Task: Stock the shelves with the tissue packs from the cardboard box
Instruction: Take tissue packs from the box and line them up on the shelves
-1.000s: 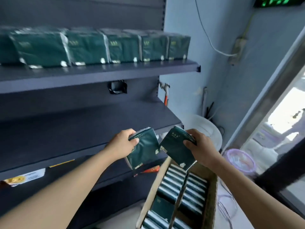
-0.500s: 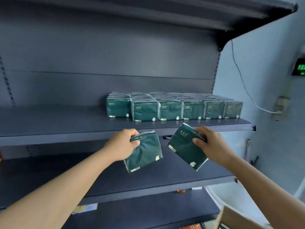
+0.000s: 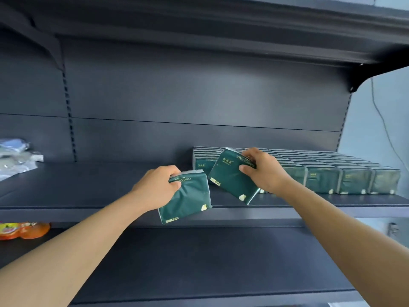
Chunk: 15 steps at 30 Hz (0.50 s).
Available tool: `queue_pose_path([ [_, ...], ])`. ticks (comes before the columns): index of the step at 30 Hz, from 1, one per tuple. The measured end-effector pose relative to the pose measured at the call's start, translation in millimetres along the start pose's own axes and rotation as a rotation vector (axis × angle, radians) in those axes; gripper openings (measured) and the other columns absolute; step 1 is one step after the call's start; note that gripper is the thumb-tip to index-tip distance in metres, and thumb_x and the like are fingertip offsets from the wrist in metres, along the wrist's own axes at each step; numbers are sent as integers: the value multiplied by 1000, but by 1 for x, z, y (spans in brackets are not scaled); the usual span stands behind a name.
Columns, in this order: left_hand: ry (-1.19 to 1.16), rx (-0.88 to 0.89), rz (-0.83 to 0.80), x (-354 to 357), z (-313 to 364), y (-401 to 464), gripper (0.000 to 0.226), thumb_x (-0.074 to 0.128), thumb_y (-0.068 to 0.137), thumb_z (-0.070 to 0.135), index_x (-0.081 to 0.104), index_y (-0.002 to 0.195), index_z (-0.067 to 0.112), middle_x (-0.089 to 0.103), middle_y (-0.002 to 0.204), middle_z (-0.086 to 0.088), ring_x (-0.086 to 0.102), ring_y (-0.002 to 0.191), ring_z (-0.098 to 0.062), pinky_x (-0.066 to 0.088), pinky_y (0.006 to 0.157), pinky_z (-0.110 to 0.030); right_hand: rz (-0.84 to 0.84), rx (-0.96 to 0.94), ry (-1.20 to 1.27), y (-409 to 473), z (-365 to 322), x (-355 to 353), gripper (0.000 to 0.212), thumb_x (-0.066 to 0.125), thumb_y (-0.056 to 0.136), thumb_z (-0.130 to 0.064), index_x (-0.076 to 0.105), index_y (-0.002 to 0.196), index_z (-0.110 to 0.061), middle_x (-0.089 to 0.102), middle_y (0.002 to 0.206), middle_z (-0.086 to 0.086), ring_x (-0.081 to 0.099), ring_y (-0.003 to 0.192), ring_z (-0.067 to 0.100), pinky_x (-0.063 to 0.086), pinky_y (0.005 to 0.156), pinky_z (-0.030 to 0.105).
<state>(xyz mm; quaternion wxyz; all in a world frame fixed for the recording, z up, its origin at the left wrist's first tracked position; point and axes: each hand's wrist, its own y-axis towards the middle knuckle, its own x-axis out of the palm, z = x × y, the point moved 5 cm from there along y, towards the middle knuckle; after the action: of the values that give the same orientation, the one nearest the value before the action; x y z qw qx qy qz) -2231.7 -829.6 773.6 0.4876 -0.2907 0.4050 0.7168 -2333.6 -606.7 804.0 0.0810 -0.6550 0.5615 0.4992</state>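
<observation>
The curled fingers and thumb of the left hand (image 3: 156, 188) pinch the top edge of a dark green tissue pack (image 3: 187, 199), the thumb pressed on its front face and the remaining fingers wrapped behind; the pack hangs tilted in front of the lip of the middle shelf (image 3: 88, 191), apart from its surface. The fingers of the right hand (image 3: 264, 171) likewise grip the upper corner of a second tissue pack (image 3: 231, 177), which is tilted, its lower corner reaching down toward the shelf just beside the stocked row of tissue packs (image 3: 345, 176); whether it touches the shelf cannot be told. Both bare forearms extend upward and forward from the lower corners of the view, converging toward the shelf. Pale lettering along the top edge of each held pack reads partly as "COMFOR…", upside down; small gold characters on the second pack are too small to read. The stocked row stands upright on the right part of the middle shelf, several packs deep. Clear-wrapped goods (image 3: 15, 156) lie at the shelf's far left, and an orange package (image 3: 24, 230) sits on the lower shelf (image 3: 210, 262).
</observation>
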Motion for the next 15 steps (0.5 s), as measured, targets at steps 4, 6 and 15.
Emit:
queue_pose_path([
  [4,-6,-28,3,-3,-12,15,15,48,95,20,60,101,26,65,91,8,63,87,-16,53,83,-46,-72,-85,-62,47,-12,23,33,56,92,-20,51,124,-13,62,112,5,56,100,22,40,79,24],
  [6,6,-48,10,-3,-19,26,14,48,95,20,59,101,26,66,92,7,63,86,-17,53,83,-46,-126,-126,-92,69,-12,37,34,56,92,-20,50,125,-13,61,114,6,57,105,25,40,81,25],
  [15,3,-87,29,4,-36,60,13,51,94,20,60,99,27,67,88,6,64,80,-16,51,74,-38,-264,-206,-195,113,17,85,29,60,90,-19,50,118,-16,61,112,5,56,102,23,44,93,36],
])
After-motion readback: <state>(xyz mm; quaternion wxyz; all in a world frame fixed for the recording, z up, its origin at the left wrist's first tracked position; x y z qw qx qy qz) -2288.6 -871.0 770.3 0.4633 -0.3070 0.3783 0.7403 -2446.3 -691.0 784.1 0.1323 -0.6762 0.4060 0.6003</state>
